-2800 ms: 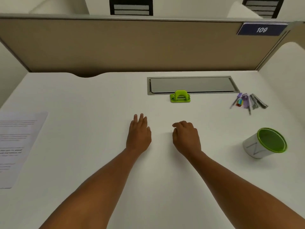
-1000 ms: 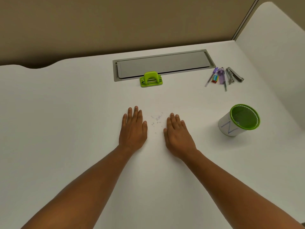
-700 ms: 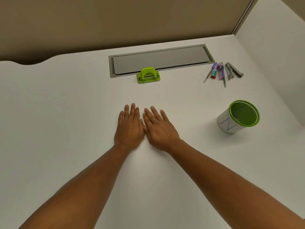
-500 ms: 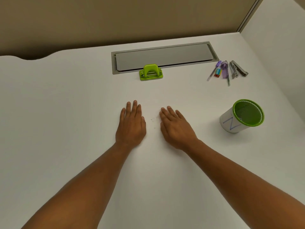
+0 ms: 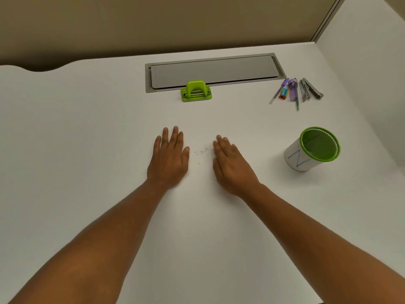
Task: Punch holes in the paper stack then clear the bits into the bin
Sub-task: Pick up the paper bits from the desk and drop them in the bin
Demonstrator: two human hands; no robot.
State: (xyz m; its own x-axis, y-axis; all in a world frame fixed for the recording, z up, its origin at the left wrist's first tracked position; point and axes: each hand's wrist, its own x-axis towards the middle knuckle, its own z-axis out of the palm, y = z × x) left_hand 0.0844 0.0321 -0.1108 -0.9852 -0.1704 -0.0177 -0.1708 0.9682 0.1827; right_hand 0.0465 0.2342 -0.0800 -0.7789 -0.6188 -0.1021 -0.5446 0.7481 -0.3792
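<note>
Two hands: my left hand (image 5: 169, 160) and right hand (image 5: 232, 165) lie palm-down on the table (image 5: 87, 150), apart, fingers extended.
Grip state: both grips are flat and spread; neither has hold of anything.
Task thing: paper bits (image 5: 202, 152) lie as a faint, small scatter on the table between the two hands; the count is too fine to tell.
Bin: green-rimmed bin (image 5: 312, 149) stands upright, well apart to my right.
Hole punch: green hole punch (image 5: 196, 91) sits at the far side, just beside the grey cable flap (image 5: 215, 71).
Paper stack: not in view.
Step in hand: I judge this as clearing, gathering the bits into one heap.
Next move: close both hand edges inward, scoop without scattering, then carry to the bin.
</note>
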